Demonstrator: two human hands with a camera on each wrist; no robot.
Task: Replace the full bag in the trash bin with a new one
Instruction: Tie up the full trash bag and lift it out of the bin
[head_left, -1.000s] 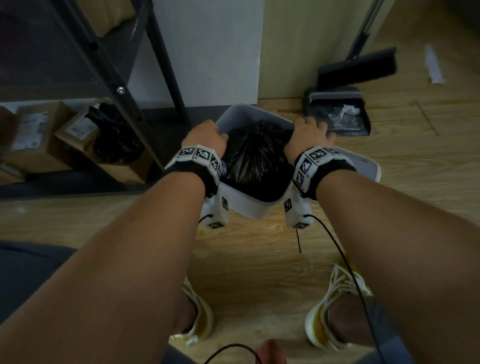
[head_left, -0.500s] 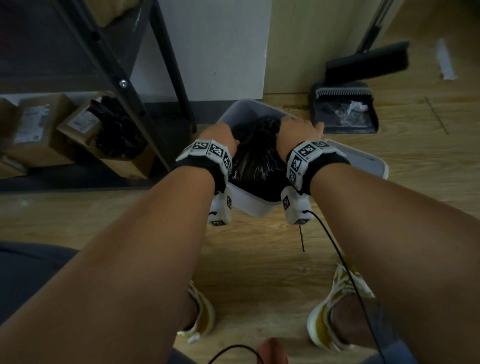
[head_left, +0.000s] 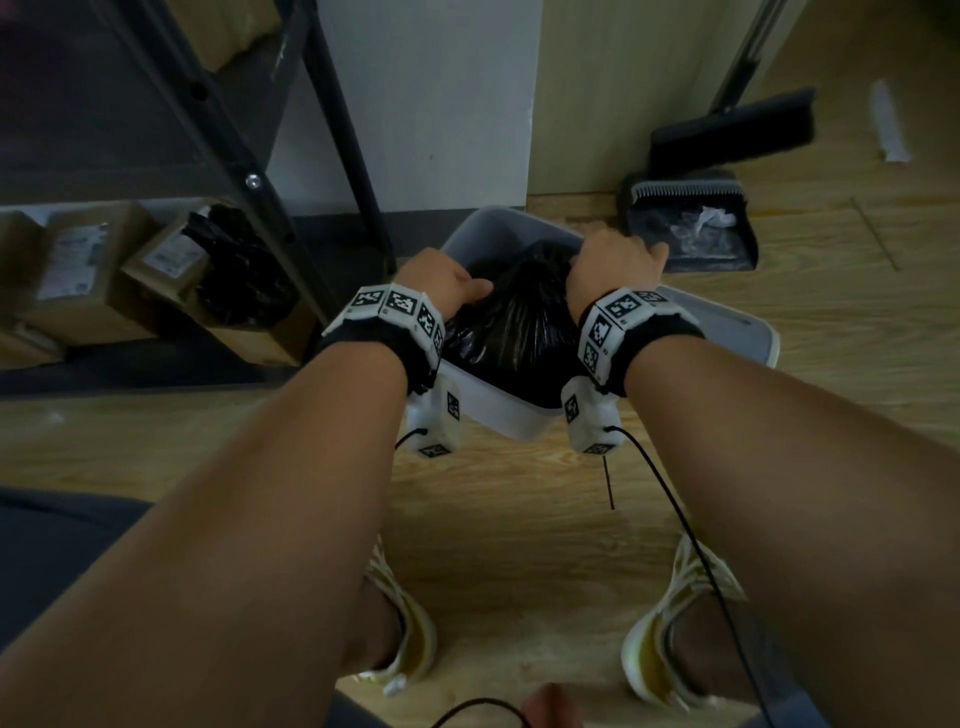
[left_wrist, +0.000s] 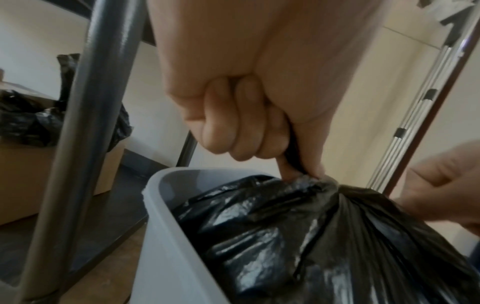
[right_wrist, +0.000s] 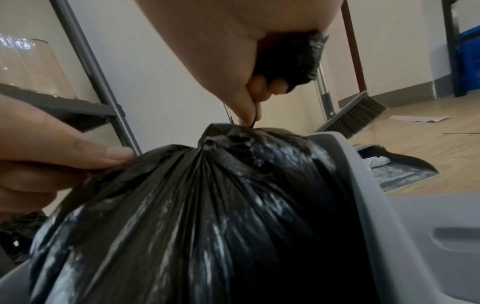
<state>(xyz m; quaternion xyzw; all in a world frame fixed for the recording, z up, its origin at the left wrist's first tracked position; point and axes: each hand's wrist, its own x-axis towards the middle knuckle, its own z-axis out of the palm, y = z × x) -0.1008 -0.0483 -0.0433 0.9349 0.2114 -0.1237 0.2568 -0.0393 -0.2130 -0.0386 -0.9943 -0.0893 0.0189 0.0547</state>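
You've got the full black bag (head_left: 511, 317) bunched at the neck but sitting down in the grey trash bin (head_left: 498, 228). Your left hand (left_wrist: 241, 123) is fisted round one gathered edge, your right hand (right_wrist: 249, 67) clamped on the other. I'd bring both bunches together, then pull straight up so the plastic doesn't snag the rim or tear.

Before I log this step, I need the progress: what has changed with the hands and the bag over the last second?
Both hands drew inward from the bin's edges, gathering the black bag into a bunched neck. The left hand grips one gathered tuft, the right hand the other, close together over the middle. The grey bin stayed on the floor, bag still inside; the broom and dustpan did not move.
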